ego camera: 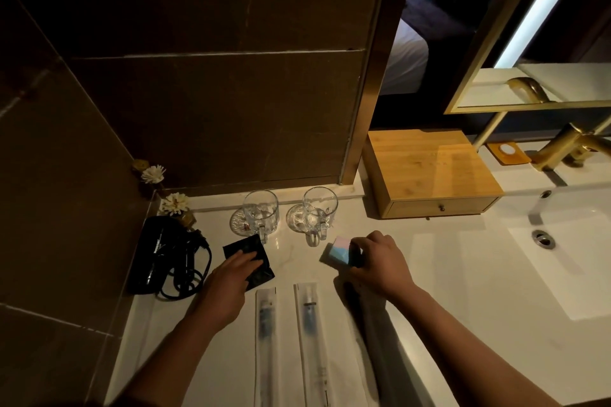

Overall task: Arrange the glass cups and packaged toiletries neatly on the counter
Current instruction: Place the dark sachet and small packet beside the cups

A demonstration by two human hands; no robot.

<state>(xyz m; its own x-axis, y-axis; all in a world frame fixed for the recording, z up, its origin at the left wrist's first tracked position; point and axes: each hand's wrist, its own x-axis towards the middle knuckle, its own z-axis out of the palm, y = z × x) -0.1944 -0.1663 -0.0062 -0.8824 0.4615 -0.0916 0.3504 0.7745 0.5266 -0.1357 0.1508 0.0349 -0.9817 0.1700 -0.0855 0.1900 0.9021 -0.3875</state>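
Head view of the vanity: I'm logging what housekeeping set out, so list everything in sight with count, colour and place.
glass cups: 2, clear, on coasters by the back wall
toothbrush packs: 2, white, side by side at the near edge
black packet: 1, in front of the left cup
pink-and-blue box: 1, in front of the right cup
hair dryer: 1, black, corded, far left
flower diffuser: 1, white blooms, back left corner
wooden drawer box: 1, light wood, right of the cups
faucet: 1, gold, behind the sink
sink: 1, white, right
counter: 1, white
left hand: flat on the black packet
right hand: gripping the pink-and-blue box
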